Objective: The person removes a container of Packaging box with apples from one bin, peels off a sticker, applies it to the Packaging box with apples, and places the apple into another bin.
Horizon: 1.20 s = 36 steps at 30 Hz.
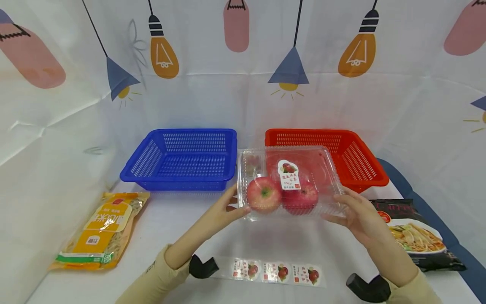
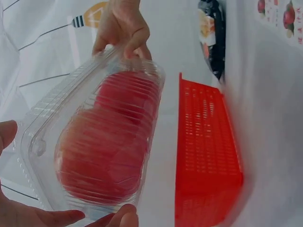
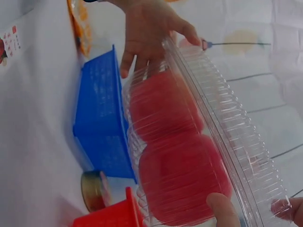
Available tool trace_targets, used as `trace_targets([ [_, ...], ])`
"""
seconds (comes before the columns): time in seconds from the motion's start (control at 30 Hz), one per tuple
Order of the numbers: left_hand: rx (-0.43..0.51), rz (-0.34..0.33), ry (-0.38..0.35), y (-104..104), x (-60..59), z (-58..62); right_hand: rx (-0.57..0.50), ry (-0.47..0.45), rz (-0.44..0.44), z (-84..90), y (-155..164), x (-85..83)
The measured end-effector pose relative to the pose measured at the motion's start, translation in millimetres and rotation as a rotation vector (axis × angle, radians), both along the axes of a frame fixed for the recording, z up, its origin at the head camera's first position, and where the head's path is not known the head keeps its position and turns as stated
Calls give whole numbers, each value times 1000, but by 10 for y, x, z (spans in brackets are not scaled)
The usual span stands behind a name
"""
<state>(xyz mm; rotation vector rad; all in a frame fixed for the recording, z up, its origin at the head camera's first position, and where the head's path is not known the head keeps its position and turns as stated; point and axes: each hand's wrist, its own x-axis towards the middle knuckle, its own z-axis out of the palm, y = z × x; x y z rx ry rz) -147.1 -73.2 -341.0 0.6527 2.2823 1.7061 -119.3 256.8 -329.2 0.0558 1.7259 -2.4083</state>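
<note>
A clear plastic clamshell box (image 1: 262, 164) is held up above the table, tilted so its lid faces me. Inside, two red apples (image 1: 264, 194) lie side by side along the lower edge. The lid looks closed and bears a white apple sticker (image 1: 290, 175). My left hand (image 1: 228, 207) grips the box's left end, and my right hand (image 1: 358, 215) holds its right end, thumb and fingers on the edge. In the right wrist view, the left hand (image 3: 149, 35) spreads its fingers around the far end. Below the box, a strip of apple stickers (image 1: 278, 272) lies on the table.
Behind the box stand a blue basket (image 1: 224, 185) at left and a red basket (image 1: 366, 169) at right. A yellow food bag (image 1: 100, 232) lies left, a black noodle packet (image 1: 417, 236) right. A short round tin-like object (image 3: 93, 189) sits near the baskets.
</note>
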Motion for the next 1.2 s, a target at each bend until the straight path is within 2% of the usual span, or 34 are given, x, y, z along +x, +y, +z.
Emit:
trace_targets([
  [0.13, 40, 54, -12, 164, -143, 12, -84, -17, -25, 86, 59, -79],
  [0.27, 53, 96, 30, 332, -307, -39, -177, -59, -71, 135, 139, -192],
  [0.5, 54, 116, 70, 565, -559, -93, -285, -228, -201, 216, 270, -442],
  [0.63, 68, 156, 61, 671, -672, -120, -383, -311, -223, 263, 343, -573],
  [0.8, 90, 173, 73, 791, -821, -169, -467, -384, -251, 271, 424, -749],
  [1.0, 92, 165, 109, 881, -978, -214, -492, -436, -281, 232, 564, -983],
  [1.2, 124, 260, 66, 867, -1069, -331, -452, -477, -357, 140, 685, -1247],
])
